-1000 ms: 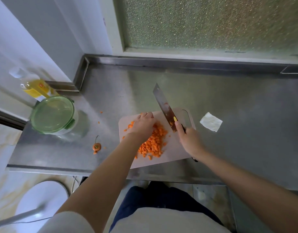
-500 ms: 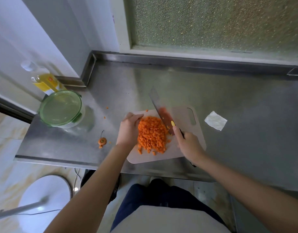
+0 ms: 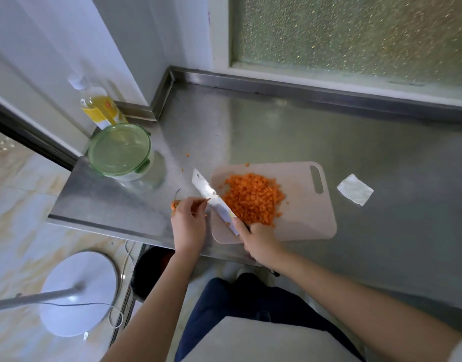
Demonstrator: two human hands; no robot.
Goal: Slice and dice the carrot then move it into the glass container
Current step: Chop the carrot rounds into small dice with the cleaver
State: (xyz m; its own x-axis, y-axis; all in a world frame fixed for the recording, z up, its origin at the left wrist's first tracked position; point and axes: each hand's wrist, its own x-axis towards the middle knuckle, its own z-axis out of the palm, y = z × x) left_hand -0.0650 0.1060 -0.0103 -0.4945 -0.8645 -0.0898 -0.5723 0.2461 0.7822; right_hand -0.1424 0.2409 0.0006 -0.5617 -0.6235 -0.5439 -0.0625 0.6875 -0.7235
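A heap of diced carrot (image 3: 253, 198) lies on the pale cutting board (image 3: 305, 212). My right hand (image 3: 258, 240) grips the handle of a cleaver (image 3: 211, 195) at the board's near left corner, with the blade angled up and left past the board's edge. My left hand (image 3: 189, 223) is just left of the board, its fingertips reaching to the flat of the blade, where small carrot bits cling. The round glass container (image 3: 119, 150), shut under a green lid, stands on the counter to the far left. A carrot stem end (image 3: 174, 205) lies beside my left hand, partly hidden.
An oil bottle (image 3: 99, 108) stands behind the container in the corner. A folded white paper (image 3: 355, 189) lies right of the board. A few carrot bits (image 3: 187, 155) are scattered on the steel counter (image 3: 276, 131). A white fan base (image 3: 78, 291) sits on the floor below left.
The carrot has been pushed into one heap at the board's middle. The cleaver swung from right of the heap to its left, and my left hand left the heap for the blade.
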